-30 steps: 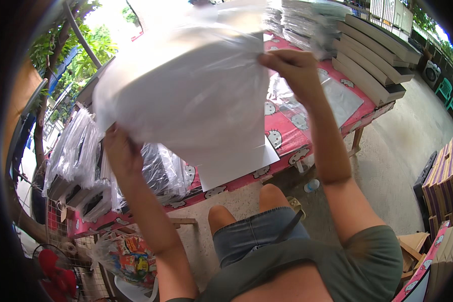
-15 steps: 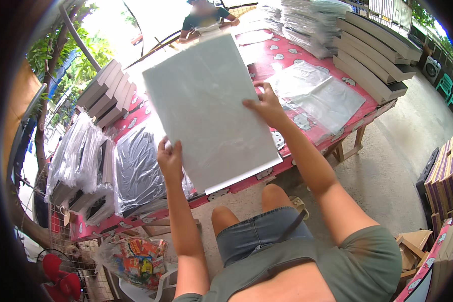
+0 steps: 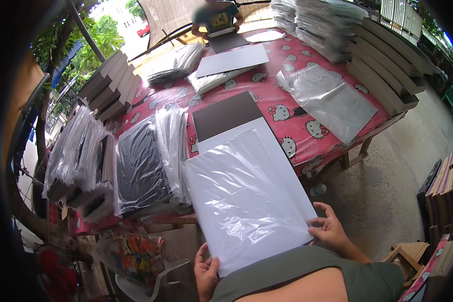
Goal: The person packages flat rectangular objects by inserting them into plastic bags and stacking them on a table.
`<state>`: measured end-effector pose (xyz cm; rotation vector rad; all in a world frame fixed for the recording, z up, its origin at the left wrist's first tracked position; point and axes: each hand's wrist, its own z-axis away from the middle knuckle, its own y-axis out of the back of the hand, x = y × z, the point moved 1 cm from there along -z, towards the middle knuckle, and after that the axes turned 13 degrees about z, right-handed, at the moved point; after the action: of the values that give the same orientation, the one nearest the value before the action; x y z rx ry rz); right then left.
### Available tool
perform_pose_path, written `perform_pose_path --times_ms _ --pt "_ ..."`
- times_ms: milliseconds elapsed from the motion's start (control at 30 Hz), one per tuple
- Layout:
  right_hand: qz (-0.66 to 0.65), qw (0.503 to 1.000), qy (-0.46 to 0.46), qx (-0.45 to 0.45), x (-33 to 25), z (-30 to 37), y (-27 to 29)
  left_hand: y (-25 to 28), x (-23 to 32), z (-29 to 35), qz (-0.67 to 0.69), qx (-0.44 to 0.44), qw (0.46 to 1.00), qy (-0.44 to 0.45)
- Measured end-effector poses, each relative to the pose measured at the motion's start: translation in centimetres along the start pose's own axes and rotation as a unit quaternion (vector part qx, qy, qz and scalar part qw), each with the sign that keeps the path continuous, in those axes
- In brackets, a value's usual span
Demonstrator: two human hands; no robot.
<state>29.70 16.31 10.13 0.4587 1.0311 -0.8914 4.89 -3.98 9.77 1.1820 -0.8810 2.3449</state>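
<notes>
A white sheet in a clear plastic sleeve slants from the table toward my body. At its lower left corner, my left hand pinches the edge with thumb and fingers. My right hand grips the right edge near the lower right corner. Beneath the sleeve, a plain white sheet shows along the top and right. A black board sticks out beyond both on the table. Which layers each hand grips, I cannot tell.
Plastic-wrapped black boards are left of the sheet on the pink patterned table. Clear plastic sleeves lie to the right. Thick grey stacks stand far right. Across the table is another person; a white sheet lies nearer.
The raised sheet has come down and toward my body, uncovering the black board and white sheet on the table. Both hands have moved from its sides to its near corners.
</notes>
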Motion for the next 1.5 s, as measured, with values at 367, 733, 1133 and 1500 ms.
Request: perform_pose_path --times_ms 367,733,1133,1500 --pt "0.198 0.933 0.263 0.148 2.0 -9.3 -3.1 -1.3 -3.3 -10.0 -0.122 0.163 0.927 -0.316" --pt "0.214 0.929 0.278 0.115 -0.3 -6.5 -3.8 -0.3 -1.0 -11.7 0.007 0.105 0.837 -0.537" --pt "0.199 0.880 0.425 -0.073 -5.0 -10.0 -9.7 0.6 11.8 -11.8 0.022 0.249 0.739 -0.625" --pt "0.603 0.626 0.134 0.476 -7.9 -20.2 13.9 22.5 14.6 -19.2 -0.154 0.351 0.763 -0.521"
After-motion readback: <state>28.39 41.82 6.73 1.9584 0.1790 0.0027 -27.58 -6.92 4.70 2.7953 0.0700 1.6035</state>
